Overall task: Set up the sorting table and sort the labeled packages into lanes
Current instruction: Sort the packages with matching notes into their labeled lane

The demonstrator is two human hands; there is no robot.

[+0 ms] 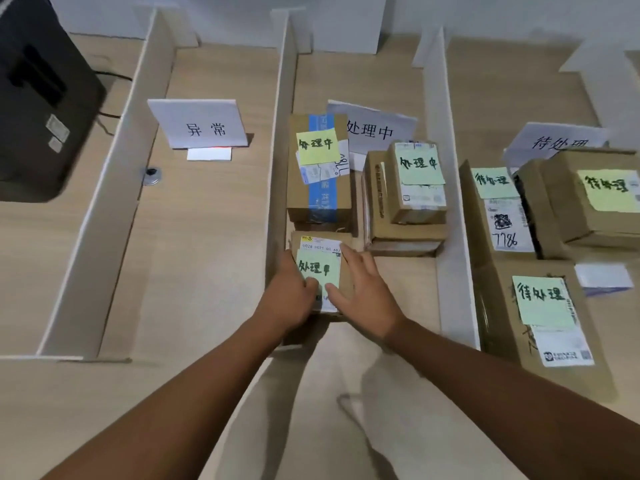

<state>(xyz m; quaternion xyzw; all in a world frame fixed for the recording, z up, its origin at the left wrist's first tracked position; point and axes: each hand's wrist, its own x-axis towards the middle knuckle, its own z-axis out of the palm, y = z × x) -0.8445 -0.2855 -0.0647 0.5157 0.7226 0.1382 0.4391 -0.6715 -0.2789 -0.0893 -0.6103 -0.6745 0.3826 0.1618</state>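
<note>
A small cardboard package (320, 251) with a green sticky note reading 处理中 lies in the middle lane, at its near end. My left hand (289, 296) holds its left side, thumb on the note. My right hand (363, 289) rests on its right side with fingers spread over the top. Behind it stand a box with blue tape and a yellow note (318, 171) and a stack of boxes with a green note (412, 188). The middle lane sign (377, 128) reads 处理中.
White foam dividers (280, 133) (446, 188) (114, 188) split the wooden table into lanes. The left lane holds only the sign 异常 (202, 124). The right lane holds several boxes noted 待处理 (540, 303) and a sign (557, 140). A black printer (38, 109) stands far left.
</note>
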